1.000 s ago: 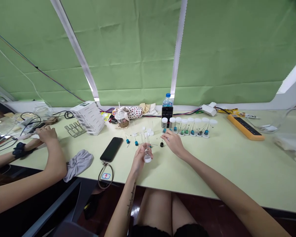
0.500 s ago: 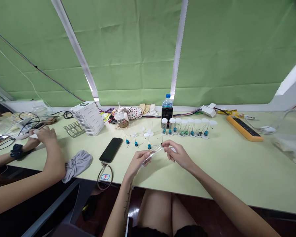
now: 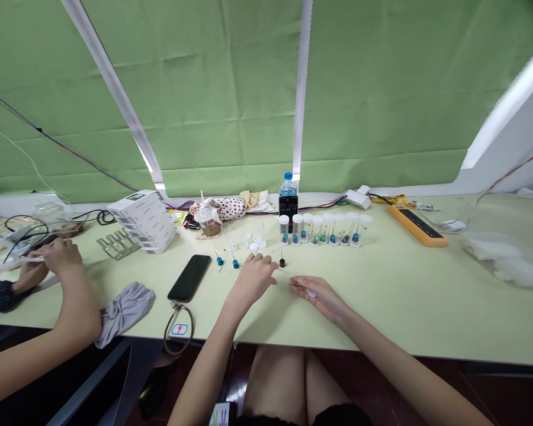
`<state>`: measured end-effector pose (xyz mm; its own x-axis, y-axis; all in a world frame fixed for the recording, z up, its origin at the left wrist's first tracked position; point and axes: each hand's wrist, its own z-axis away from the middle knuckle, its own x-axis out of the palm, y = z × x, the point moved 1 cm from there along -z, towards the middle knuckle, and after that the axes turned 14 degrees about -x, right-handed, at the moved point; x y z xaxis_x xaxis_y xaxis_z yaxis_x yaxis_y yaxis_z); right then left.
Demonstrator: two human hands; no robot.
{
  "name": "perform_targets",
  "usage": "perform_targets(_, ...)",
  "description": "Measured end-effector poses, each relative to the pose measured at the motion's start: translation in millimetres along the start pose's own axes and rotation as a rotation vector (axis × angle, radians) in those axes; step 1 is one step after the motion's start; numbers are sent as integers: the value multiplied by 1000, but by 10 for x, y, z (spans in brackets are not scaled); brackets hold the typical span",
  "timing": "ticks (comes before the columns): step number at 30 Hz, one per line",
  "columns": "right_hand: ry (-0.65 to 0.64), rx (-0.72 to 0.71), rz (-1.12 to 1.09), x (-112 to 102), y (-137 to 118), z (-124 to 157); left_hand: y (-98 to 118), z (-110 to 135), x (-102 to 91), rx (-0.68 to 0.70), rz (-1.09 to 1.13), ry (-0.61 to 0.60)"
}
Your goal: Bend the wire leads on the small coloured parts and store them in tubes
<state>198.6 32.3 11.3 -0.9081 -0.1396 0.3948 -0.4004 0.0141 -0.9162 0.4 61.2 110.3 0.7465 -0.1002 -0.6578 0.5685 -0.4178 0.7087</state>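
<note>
Clear tubes [image 3: 324,229] are the main thing on this table [image 3: 408,307]. There's a row of them standing upright, starting right in front of the standing phone [image 3: 288,207] and running off to its right, white at top and bottom, with small coloured bits down inside. My guess is they're lined up side by side so you can check any of them without picking it up. The phone is just in front of a blue-capped bottle [image 3: 288,187], probably leaning on it so the digits face the person.

Closer to the person than that phone, the two hands are near each other. The right hand [image 3: 325,297] is half curled with its fingertips bunched and a white cap [image 3: 311,293] tucked in it, likely parked there to keep the fingertips free. The left hand [image 3: 253,279] is palm down, fingers loosely bent; can't tell if it's gripping anything, its back hides that. The faint see-through streak between them might be another tube, too blurry to call.

A black piece [image 3: 282,262] sits this side of the phone, and two blue pieces [image 3: 236,264] are off to the phone's left, spaced apart, I'd say so their wires don't tangle.
</note>
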Motion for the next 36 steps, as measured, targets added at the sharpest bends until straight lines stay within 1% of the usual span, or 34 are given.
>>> perform_targets(3,-46,-127,465,-101,-70,-139,-170,103,-69,-182,198,101)
perform_targets(5,-127,-249,797,-110,-99,-242,-230,181,-94,-289,339,93)
perform_targets(6,-170,-304,930,-101,-104,-290,-236,213,-95,-316,445,69)
perform_targets(7,-206,-349,1032,-88,-104,-333,-228,237,-90,-323,561,40)
perform_targets(9,-250,-398,1165,-59,-91,-395,-186,261,-66,-302,762,-7)
perform_targets(10,-266,-408,1210,-48,-82,-413,-162,262,-50,-289,819,-23)
perform_targets(12,-304,-424,1274,-35,-64,-429,-126,249,-12,-272,844,-33)
perform_targets(17,-358,-469,1373,-26,-48,-414,-149,190,155,-263,726,-39)
perform_targets(20,-365,-480,1355,-32,-82,-412,-228,179,291,-289,635,-33)
perform_targets(25,-198,-513,1085,-58,-242,-373,-342,188,538,-360,542,-2)
perform_targets(26,-201,-518,1028,-49,-274,-344,-338,183,600,-361,522,10)
perform_targets(28,-251,-512,940,-20,-325,-258,-290,160,743,-329,475,25)
perform_targets(30,-269,-499,899,-24,-371,-152,-201,126,894,-268,448,0)
perform_targets(31,-242,-498,897,-62,-399,-102,-150,110,964,-240,435,-30)
perform_targets(33,-114,-507,920,-252,-479,-32,-55,88,1070,-193,366,-69)
perform_targets(34,-17,-518,943,-413,-536,-21,-18,82,1102,-168,306,-77)
perform_targets(36,229,-521,1012,-859,-682,-55,32,73,1131,-113,152,-75)
